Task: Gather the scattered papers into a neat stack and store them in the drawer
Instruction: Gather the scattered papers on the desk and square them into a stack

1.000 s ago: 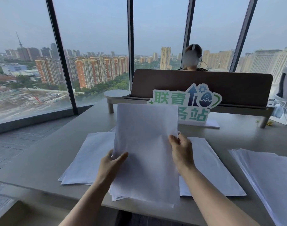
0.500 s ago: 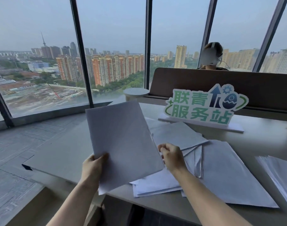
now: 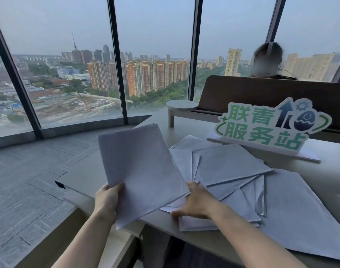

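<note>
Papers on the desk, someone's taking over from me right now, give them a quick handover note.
Left hand: gripping the gathered stack of papers by its lower left edge, raised and tilted over the desk's left corner.
Right hand: palm down on the loose sheets, beside the stack's lower right edge; whether it grips is unclear.
Done: some papers gathered into the held stack.
Left: collect the sheets fanned out in front of the green sign, square the stack, store it. No drawer is in view.
</note>
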The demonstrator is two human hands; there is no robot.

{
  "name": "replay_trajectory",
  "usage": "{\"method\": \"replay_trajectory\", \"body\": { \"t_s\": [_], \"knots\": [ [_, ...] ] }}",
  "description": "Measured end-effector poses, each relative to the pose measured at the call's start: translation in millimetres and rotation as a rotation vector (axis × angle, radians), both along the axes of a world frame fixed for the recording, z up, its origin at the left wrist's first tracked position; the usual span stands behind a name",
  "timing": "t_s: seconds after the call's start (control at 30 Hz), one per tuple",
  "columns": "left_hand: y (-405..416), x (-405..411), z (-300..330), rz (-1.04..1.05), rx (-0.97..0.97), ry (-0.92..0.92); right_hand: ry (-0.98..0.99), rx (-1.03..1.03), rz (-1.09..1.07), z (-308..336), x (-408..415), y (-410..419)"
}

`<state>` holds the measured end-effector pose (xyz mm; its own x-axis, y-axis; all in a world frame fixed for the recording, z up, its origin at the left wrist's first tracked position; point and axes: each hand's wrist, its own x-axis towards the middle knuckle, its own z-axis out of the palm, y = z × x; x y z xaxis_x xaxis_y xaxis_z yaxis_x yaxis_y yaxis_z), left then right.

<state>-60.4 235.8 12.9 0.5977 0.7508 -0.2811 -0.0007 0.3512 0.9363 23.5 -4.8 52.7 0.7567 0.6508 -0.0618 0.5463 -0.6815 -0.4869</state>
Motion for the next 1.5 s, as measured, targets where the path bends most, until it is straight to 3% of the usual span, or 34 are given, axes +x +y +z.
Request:
{"method": "replay_trajectory", "body": {
  "t_s": [0.2,0.53,0.6,0.67,0.73,0.8,0.97,1.27,1.5],
  "knots": [
    [5.6,-4.2,0.1,0.045,-0.016,-0.008,-0.187,-0.424,0.139,8.6,-6.0,17.3],
    [6.9,-9.5,-0.5,0.064,-0.041,0.003,-0.283,-0.578,0.18,-7.5,-13.8,42.0],
    [5.7,-10.7,0.5,0.059,-0.045,0.004,-0.158,-0.43,0.049,-16.2,-10.8,43.5],
    [5.0,-11.4,0.3,0.049,-0.05,0.002,-0.019,-0.12,-0.153,-24.4,-8.4,38.4],
    [4.2,-12.2,0.9,0.041,-0.051,-0.004,-0.062,0.035,-0.236,-26.7,-6.3,31.3],
    [4.2,-12.8,1.5,0.035,-0.058,-0.01,-0.147,0.048,-0.22,-20.2,-4.0,27.2],
    [11.6,-14.0,0.7,0.044,-0.075,-0.006,-0.483,-0.168,-0.16,-8.6,12.6,16.1],
    [13.1,-18.7,-0.2,0.039,-0.091,0.019,-0.404,0.333,-0.527,11.3,45.7,-19.1],
    [4.0,-17.9,-1.2,-0.072,-0.029,0.13,-0.498,0.59,-0.383,20.8,33.6,-16.9]
  ]
}}
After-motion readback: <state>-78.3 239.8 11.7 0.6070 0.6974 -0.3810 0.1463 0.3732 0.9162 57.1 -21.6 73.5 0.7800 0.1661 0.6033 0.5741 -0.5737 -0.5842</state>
